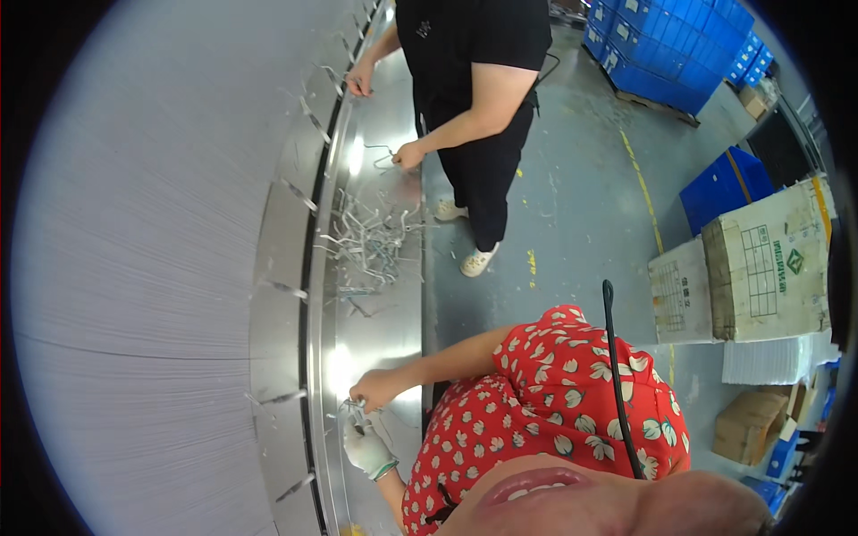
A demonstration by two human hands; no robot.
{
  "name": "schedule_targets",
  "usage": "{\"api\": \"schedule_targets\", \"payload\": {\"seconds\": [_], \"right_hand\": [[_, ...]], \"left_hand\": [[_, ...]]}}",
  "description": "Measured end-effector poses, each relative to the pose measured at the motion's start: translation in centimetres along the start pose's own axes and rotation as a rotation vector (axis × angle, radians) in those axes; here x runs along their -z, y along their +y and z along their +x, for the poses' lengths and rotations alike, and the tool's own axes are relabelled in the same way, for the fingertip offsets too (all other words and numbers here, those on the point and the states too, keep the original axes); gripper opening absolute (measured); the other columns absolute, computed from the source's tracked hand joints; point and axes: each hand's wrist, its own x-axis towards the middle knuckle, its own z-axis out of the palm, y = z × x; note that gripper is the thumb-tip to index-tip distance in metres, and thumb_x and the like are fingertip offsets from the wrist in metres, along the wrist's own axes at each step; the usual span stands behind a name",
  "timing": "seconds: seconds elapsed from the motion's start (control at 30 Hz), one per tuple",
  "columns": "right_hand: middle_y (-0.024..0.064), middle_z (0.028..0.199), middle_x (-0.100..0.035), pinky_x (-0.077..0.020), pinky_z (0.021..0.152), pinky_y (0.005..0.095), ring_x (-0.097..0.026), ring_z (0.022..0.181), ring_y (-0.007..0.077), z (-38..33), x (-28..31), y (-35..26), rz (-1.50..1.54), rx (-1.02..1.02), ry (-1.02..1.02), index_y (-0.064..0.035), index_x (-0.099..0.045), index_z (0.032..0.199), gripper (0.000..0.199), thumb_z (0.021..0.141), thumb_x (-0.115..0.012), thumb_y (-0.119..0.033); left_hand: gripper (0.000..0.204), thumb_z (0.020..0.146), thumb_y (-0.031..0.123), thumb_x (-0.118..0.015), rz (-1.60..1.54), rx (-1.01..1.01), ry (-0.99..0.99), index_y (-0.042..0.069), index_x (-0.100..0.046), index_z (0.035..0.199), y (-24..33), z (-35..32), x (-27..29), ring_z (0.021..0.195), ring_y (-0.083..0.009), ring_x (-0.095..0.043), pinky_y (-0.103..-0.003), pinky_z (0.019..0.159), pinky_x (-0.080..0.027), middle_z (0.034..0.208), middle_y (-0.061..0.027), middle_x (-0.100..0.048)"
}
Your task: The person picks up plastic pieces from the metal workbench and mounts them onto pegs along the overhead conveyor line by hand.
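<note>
My left hand [365, 447] wears a white glove and is closed around small bent metal hooks [357, 413] over the steel worktop. My bare right hand [379, 389] meets it from above, its fingers pinched on the same small metal pieces. Exactly how many pieces they hold is too small to tell. Further up the worktop lies a tangled pile of bent metal hooks [371, 243], with a few loose hooks [357, 299] beside it on the near side.
A co-worker in black [474, 89] stands further along the steel worktop [384, 330], holding a bent wire [380, 159]. Metal prongs [288, 288] jut out along a dark strip by the pale wall. Cartons [769, 259] and blue crates [670, 45] stand on the right.
</note>
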Motion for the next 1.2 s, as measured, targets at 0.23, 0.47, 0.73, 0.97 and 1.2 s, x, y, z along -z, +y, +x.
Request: {"api": "schedule_targets", "payload": {"seconds": [0.23, 0.47, 0.73, 0.97, 1.2], "right_hand": [[0.0125, 0.067, -0.067, -0.0517, 0.059, 0.0423, -0.066, 0.062, 0.032, -0.2, -2.2, -0.3, -0.481, 0.126, -0.125, -0.0044, -0.066, 0.08, 0.03, 0.068, -0.07, -0.032], [0.0103, 0.067, -0.07, -0.0542, 0.055, 0.0369, -0.069, 0.059, 0.025, 0.9, -4.8, -2.2, -0.238, -0.047, -0.438, -0.0059, -0.067, 0.063, 0.04, 0.076, -0.065, -0.043], [0.017, 0.063, -0.065, -0.051, 0.054, 0.0447, -0.065, 0.06, 0.0343, 1.2, -7.9, -4.8, -0.724, 0.348, -0.151, -0.0072, -0.069, 0.063, 0.018, 0.063, -0.06, -0.023], [0.016, 0.066, -0.067, -0.0525, 0.055, 0.0445, -0.067, 0.064, 0.034, 2.7, -7.8, -5.3, -0.543, 0.293, -0.27, -0.0066, -0.071, 0.066, 0.022, 0.06, -0.059, -0.024], [0.0199, 0.087, -0.067, -0.0487, 0.074, 0.0485, -0.065, 0.082, 0.038, 3.2, -5.7, -0.9, -0.356, 0.308, -0.357, -0.006, -0.059, 0.105, 0.022, 0.089, -0.054, -0.02]], "left_hand": [[0.028, 0.081, 0.018, -0.069, 0.304, 0.1, -0.195, 0.008, -0.066, 0.107, -1.5, -2.2, 1.3, 0.079, -0.033, -0.066, -0.043, 0.071, -0.051, 0.088, -0.015, -0.068], [0.031, 0.082, 0.026, -0.069, -0.298, 0.311, -0.132, 0.007, -0.066, 0.106, -4.3, -4.6, 1.9, 0.077, -0.0328, -0.066, -0.041, 0.07, -0.051, 0.09, -0.0146, -0.069], [0.028, 0.081, 0.026, -0.067, -0.158, 0.412, -0.11, 0.007, -0.068, 0.101, -8.1, -7.2, -1.1, 0.072, -0.0313, -0.066, -0.042, 0.066, -0.051, 0.081, -0.0157, -0.069], [0.033, 0.081, 0.023, -0.068, 0.023, 0.348, 0.24, 0.006, -0.065, 0.109, -10.4, -8.9, -2.0, 0.081, -0.0312, -0.068, -0.043, 0.07, -0.051, 0.095, -0.0148, -0.071], [0.028, 0.09, 0.022, -0.063, -1.138, 0.722, 0.189, 0.002, -0.065, 0.109, -11.7, -11.9, -0.6, 0.067, -0.0075, -0.049, -0.025, 0.057, -0.041, 0.081, 0.0021, -0.059]]}}
